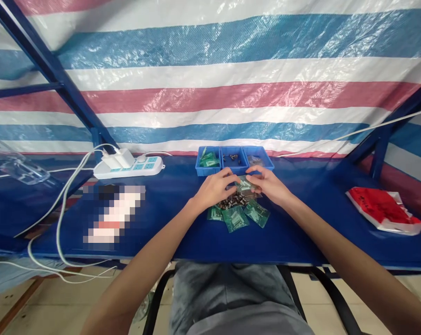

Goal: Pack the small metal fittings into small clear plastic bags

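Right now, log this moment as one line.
left hand and right hand: both on small clear bag | below: dark parts pile, green bags | behind: blue bins

both hands (pixel 215 188) on small bag (pixel 245 185)

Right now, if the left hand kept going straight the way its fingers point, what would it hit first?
Probably the small clear bag pinched between left hand and right hand; its fingers point right, toward the right hand's fingertips. Depth is unclear, so the blue trays just beyond look missed.
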`<state>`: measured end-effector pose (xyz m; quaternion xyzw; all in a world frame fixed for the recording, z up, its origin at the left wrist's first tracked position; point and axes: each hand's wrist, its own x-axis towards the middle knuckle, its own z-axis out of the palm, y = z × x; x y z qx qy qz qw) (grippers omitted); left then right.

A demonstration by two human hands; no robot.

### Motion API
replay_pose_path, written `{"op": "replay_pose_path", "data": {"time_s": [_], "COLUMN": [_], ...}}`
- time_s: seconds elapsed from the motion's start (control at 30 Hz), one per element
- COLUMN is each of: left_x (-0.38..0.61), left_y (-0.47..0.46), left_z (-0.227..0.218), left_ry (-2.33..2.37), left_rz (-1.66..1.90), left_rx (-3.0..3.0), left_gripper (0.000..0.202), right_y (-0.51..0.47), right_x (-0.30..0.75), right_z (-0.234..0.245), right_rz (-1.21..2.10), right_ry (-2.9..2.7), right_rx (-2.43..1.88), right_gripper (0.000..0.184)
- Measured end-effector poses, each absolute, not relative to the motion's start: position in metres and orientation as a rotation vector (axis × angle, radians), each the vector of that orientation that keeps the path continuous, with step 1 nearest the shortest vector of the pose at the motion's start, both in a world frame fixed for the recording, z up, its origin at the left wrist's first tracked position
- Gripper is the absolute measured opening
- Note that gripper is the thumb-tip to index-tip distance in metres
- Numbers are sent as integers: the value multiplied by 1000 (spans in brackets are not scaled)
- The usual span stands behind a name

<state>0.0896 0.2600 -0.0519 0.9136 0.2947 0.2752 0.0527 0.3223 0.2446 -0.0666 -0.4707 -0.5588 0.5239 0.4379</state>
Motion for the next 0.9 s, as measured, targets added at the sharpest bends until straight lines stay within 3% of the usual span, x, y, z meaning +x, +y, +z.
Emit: {"op": "replay_pose_path", "data": {"time_s": [0.27,0.4,0.53,0.6,0.77,0.9], "left_x": [95,93,90,90,94,96], "left_y": [268,273,271,268,259,257], "left_z": [-58,-66,-67,-64,-55,-57], "left_ry": [1050,1018,1014,1001,945,949], "left_rz": [1165,1112,987,937,991,928], "left_rx": [2588,2557,2541,2548,2618,2747], "left_gripper": [13,11,12,16,50,48], "right_y": [247,248,246,246,245,243], "right_x": [318,321,319,318,318,320], "right_z": [-63,-69,-73,-73,-70,-70], "right_rz": [986,623,485,508,860,1146], "right_ry": [-1634,-1838,-1892,-1860,-1654,-1478], "right_rx": [-1168,-1127,-1146,-1155,-1148,-1100], "right_gripper": [54,35,26,27,37,44]}}
